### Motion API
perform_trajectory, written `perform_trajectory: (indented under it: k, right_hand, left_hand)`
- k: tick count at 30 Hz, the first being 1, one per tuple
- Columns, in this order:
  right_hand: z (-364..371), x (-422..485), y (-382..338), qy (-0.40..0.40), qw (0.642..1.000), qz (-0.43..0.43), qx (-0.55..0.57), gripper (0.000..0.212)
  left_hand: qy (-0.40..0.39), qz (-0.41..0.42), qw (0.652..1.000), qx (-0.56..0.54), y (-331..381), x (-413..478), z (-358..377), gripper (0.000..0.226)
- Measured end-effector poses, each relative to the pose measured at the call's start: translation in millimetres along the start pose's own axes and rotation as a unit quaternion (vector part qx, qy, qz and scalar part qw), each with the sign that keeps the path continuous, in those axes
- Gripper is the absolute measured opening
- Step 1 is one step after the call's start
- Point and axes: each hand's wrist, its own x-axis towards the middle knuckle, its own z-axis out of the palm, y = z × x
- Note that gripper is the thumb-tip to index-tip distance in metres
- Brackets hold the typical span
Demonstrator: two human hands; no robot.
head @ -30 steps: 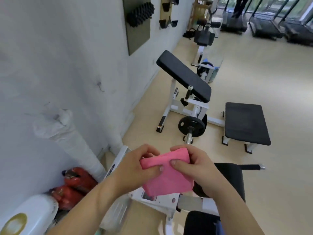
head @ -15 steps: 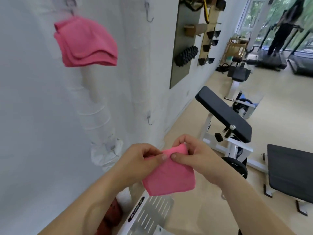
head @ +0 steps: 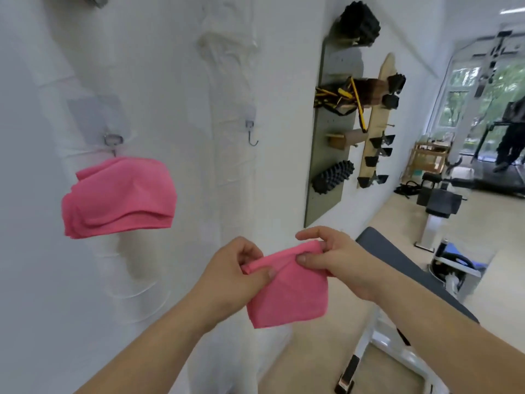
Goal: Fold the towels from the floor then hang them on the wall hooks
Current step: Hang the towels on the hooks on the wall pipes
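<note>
Folded pink cloth towel (head: 287, 297) is held near centre, below the empty metal wall hook (head: 252, 136). Left hand (head: 233, 268) & right hand (head: 335, 257) each pinch its rolled top edge, thumb vs. fingers. Advice: bunch edge at mid-pt, lift over hook tip w/o loosening fold.

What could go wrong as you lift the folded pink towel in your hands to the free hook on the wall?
1. The left hand and right hand only pinch the top edge of the towel; its layers hang loose below, so the fold might open on the way up.
2. The free hook is small and thin, so a bunched edge might slip off it.
</note>
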Motion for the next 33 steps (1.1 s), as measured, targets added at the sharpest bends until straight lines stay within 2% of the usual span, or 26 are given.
perform_trajectory:
  k: [3, 6, 9, 13, 19, 24, 28, 33]
  right_hand:
    - [-28.0, 38.9, -21.7, -0.009, 0.997, -0.023, -0.076, 0.019]
    - [-47.0, 70.4, -43.4, -0.01, 0.989, -0.044, -0.139, 0.025]
    - [-60.2, 96.8, -67.6, -0.01, 0.992, -0.08, -0.102, 0.024]
    - [-64.6, 131.0, -108.8, 0.047, 0.989, -0.135, -0.027, 0.02]
    - [-54.5, 182.4, -152.3, 0.135, 0.957, -0.244, -0.087, 0.008]
    - [-37.1, 224.7, -163.2, 0.158, 0.954, -0.238, -0.085, 0.011]
    - [-27.5, 253.5, -152.0, 0.149, 0.964, -0.203, -0.09, 0.011]
    - [-24.7, 271.3, -142.2, 0.157, 0.97, -0.166, -0.086, 0.021]
  left_hand:
    - [0.07, -0.017, 0.997, -0.026, 24.7, 34.6, 5.7, 0.026]
    - [0.127, 0.001, 0.992, -0.021, 45.2, 64.7, 8.1, 0.031]
    - [0.185, 0.02, 0.982, -0.035, 69.5, 89.6, 8.7, 0.032]
    - [0.252, 0.045, 0.965, -0.055, 107.2, 128.2, 0.5, 0.044]
    - [0.312, 0.026, 0.949, -0.037, 141.6, 182.2, -38.0, 0.044]
    - [0.322, 0.024, 0.947, 0.002, 126.9, 210.7, -52.0, 0.026]
    - [0.33, 0.016, 0.942, 0.058, 101.6, 226.5, -52.5, 0.02]
    - [0.349, 0.023, 0.934, 0.077, 81.0, 244.6, -57.0, 0.009]
